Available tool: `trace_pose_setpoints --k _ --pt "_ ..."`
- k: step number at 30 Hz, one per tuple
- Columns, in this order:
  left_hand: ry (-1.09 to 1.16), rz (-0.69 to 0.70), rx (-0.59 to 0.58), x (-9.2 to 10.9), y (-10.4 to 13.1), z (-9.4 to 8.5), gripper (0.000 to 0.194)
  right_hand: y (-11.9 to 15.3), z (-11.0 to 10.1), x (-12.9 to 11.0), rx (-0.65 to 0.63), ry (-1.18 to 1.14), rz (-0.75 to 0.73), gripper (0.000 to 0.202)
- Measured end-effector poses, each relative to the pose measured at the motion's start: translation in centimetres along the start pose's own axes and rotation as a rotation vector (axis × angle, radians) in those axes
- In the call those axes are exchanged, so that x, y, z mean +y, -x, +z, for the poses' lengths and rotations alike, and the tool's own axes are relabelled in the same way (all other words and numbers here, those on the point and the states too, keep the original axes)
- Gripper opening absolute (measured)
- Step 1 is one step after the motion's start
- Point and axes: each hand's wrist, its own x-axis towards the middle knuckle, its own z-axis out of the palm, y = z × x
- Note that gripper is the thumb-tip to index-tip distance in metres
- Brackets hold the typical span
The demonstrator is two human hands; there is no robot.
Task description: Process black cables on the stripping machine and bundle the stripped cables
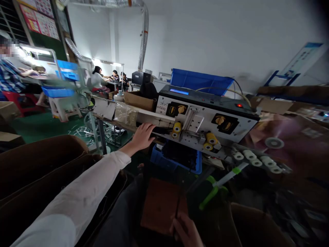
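Observation:
My left hand (142, 137) rests at the near edge of a long tray (166, 122) on the left side of a bench machine (203, 116). Its fingers are stretched out with the thumb apart, right beside dark cables (163, 130) that run toward yellow rollers (177, 127). Whether the fingertips touch these cables is hard to see. Low in front of me, my right hand (186, 230) is closed around a thin black cable (178, 202), which sticks up from the fingers. A brown-red stool top (163, 206) lies beyond it in dim light.
Under the machine sits a blue crate (164, 158) with dark cables. White rollers (249, 155) project at the right near a blurred, spinning reel (274, 143). Open cardboard boxes (41, 154) stand at my left. Several people work at far tables; one sits on a red stool (23, 103).

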Motion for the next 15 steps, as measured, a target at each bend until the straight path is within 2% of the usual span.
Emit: trace_pose_setpoints --k 3,6,11,15 --pt "-0.089 0.032 -0.104 -0.4 -2.7 0.5 0.056 -0.3 0.5 0.7 -0.03 -0.002 -0.003 0.052" --pt "-0.138 0.039 -0.175 -1.1 -4.3 1.2 0.056 -0.3 1.0 1.8 -0.058 0.005 0.04 0.056" --pt "-0.149 0.08 -0.273 -2.5 -4.9 2.0 0.046 0.2 1.6 2.6 -0.001 -0.03 0.039 0.056" --pt "-0.133 0.141 -0.354 -3.4 -4.9 1.9 0.035 0.4 1.5 2.3 -0.028 -0.023 0.023 0.053"
